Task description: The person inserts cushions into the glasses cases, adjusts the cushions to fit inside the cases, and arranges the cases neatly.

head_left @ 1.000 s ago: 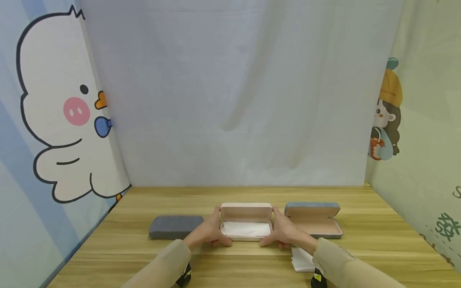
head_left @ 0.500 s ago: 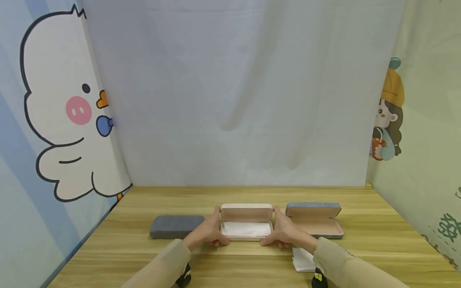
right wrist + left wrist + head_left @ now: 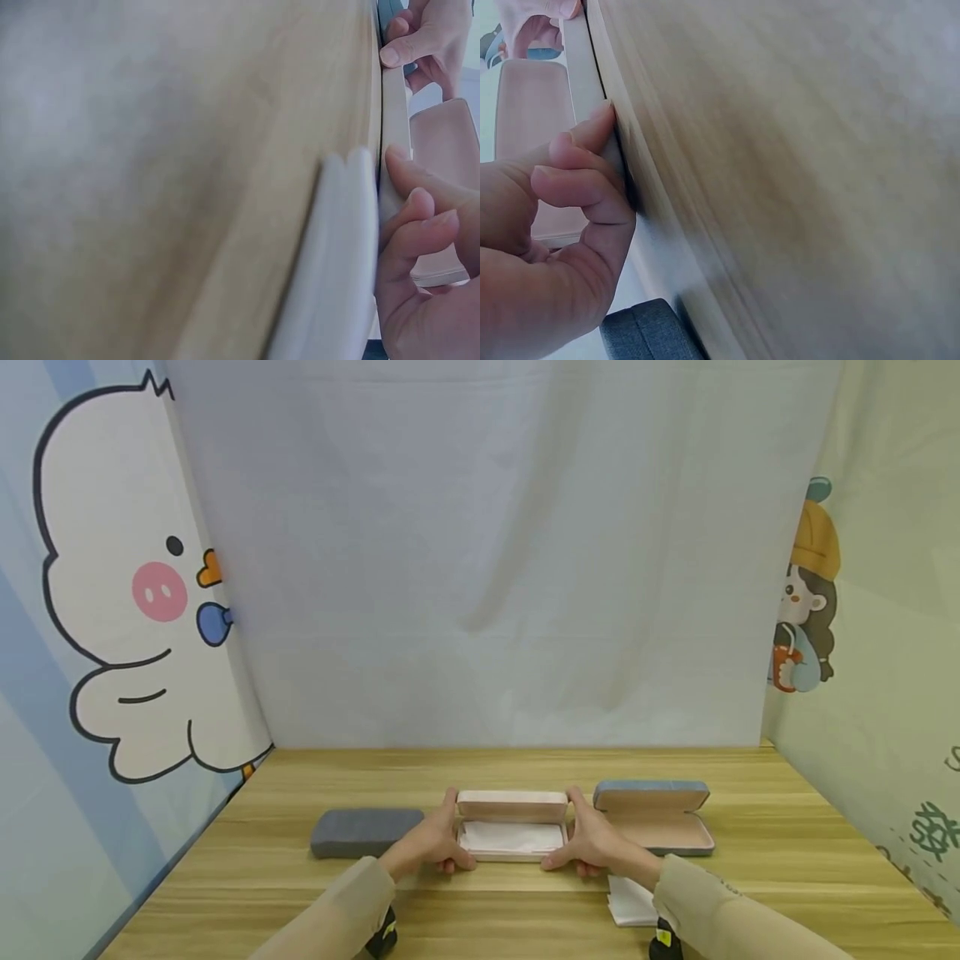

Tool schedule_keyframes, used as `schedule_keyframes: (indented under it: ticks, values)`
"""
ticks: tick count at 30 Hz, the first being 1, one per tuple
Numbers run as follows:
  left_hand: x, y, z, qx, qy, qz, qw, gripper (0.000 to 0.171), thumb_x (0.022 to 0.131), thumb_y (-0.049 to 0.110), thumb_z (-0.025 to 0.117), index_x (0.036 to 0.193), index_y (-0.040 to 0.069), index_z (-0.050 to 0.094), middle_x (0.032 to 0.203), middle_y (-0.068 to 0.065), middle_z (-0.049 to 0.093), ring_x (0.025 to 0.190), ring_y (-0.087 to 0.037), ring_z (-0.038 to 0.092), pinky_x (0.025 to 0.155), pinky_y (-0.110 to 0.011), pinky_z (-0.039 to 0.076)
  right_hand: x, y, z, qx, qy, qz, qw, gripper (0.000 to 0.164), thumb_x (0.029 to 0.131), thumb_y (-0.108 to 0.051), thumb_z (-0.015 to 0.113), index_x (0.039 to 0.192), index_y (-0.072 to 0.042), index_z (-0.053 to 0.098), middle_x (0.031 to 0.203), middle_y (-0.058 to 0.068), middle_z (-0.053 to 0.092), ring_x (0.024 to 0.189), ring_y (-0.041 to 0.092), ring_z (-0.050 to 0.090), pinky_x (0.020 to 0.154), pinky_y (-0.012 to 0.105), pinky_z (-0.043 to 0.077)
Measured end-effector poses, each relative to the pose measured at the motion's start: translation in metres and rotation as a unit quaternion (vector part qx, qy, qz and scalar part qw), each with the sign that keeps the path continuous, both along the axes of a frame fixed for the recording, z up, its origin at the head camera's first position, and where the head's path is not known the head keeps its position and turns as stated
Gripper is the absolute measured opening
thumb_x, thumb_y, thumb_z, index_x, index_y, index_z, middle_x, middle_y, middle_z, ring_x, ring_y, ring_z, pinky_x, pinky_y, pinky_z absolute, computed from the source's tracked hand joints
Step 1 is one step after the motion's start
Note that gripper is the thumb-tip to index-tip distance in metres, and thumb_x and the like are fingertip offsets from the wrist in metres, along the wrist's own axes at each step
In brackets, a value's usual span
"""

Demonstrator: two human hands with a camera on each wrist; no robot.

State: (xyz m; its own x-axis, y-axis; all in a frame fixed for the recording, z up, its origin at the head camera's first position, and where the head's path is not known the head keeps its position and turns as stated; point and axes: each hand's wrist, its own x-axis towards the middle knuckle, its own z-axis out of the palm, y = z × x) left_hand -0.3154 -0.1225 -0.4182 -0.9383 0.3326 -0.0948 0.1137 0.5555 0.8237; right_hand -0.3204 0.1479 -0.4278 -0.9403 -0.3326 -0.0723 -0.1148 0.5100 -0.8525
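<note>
The lid of the white glasses case has been tipped slightly lower and is left ajar. The case is held mid-table, gripped at nine o'clock by the left hand and at three by the right hand. On each, thumb and index finger are spread, the thumb pressed to the front wall; the other fingers are curled. A white sheet is contained inside. Farther out on the wooden table, a closed grey case is seen at nine o'clock, an open blue case at three, and folded white paper at four.
</note>
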Motion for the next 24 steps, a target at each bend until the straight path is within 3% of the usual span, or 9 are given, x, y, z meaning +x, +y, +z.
schedule_keyframes:
  ticks: [5,13,24]
  values:
    - [0.0006,-0.0006,-0.0009,0.006,-0.008,-0.002,1.0000,0.104,0.071,-0.006,0.081,0.146,0.003,0.009,0.049,-0.004,0.051,0.037,-0.009,0.046,0.036,-0.019,0.036,0.0013,0.0001,0.0005,-0.006,0.001,0.003,1.000,0.097,0.067,-0.017,0.089,0.136,-0.006,0.022,0.059,0.005,0.050,0.032,0.008,0.042,0.031,0.021,0.037]
    - [0.0000,-0.0026,-0.0011,0.012,-0.002,-0.018,0.9998,0.079,0.073,-0.005,0.079,0.128,0.006,0.024,0.048,-0.004,0.052,0.036,-0.010,0.046,0.036,-0.020,0.038,0.0043,-0.0006,0.0031,-0.008,0.020,0.015,1.000,0.077,0.067,-0.015,0.088,0.119,-0.008,0.030,0.057,0.006,0.050,0.033,0.009,0.043,0.031,0.021,0.037]
    - [-0.0018,-0.0027,-0.0036,0.035,0.018,-0.030,0.9988,0.068,0.070,-0.009,0.079,0.113,0.006,0.029,0.051,-0.005,0.052,0.037,-0.008,0.048,0.036,-0.019,0.038,0.0058,-0.0004,0.0044,-0.018,0.022,0.016,0.999,0.078,0.067,-0.013,0.088,0.122,-0.008,0.033,0.062,0.009,0.053,0.034,0.009,0.045,0.032,0.021,0.038]
